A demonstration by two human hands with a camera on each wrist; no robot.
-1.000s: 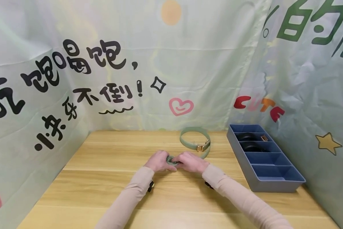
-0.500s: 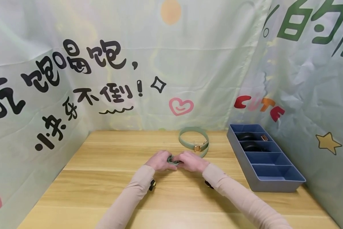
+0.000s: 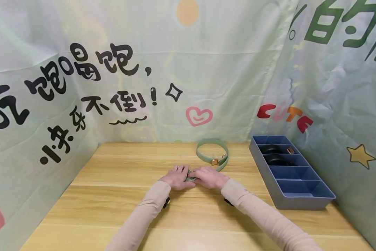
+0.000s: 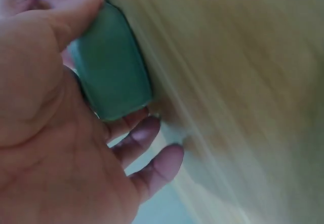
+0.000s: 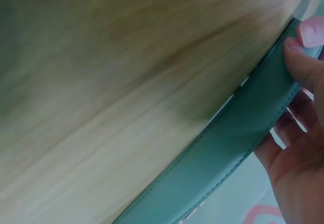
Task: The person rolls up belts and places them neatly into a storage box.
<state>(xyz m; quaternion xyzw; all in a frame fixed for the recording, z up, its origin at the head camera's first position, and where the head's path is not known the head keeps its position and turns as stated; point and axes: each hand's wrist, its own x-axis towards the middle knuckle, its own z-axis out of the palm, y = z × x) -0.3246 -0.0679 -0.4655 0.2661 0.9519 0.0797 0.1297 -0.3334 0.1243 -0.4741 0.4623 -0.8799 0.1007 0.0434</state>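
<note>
A pale green belt [image 3: 212,141] with stitched edges stands on edge on the wooden table. Its rolled end, a small coil, sits between both hands; the rest curves back in a large loop with a gold buckle [image 3: 215,161]. My left hand [image 3: 177,178] is around the coil's left side. In the left wrist view its thumb lies on the belt's green outer face [image 4: 114,62], with the fingers loosely bent behind. My right hand [image 3: 210,177] pinches the belt at the coil's right side. From that hand the strap [image 5: 228,133] runs away in the right wrist view.
On the right of the table stands a blue-grey divided box [image 3: 288,204]. Two of its compartments hold black rolled belts [image 3: 276,160], one beside a gold buckle. Printed cloth [image 3: 232,80] hangs behind and along both sides of the wooden table [image 3: 112,209].
The left fingers have straightened and spread along the coil, which they gripped more closely before. The belt's big loop and buckle have shifted slightly left. My right hand stays nearly in place.
</note>
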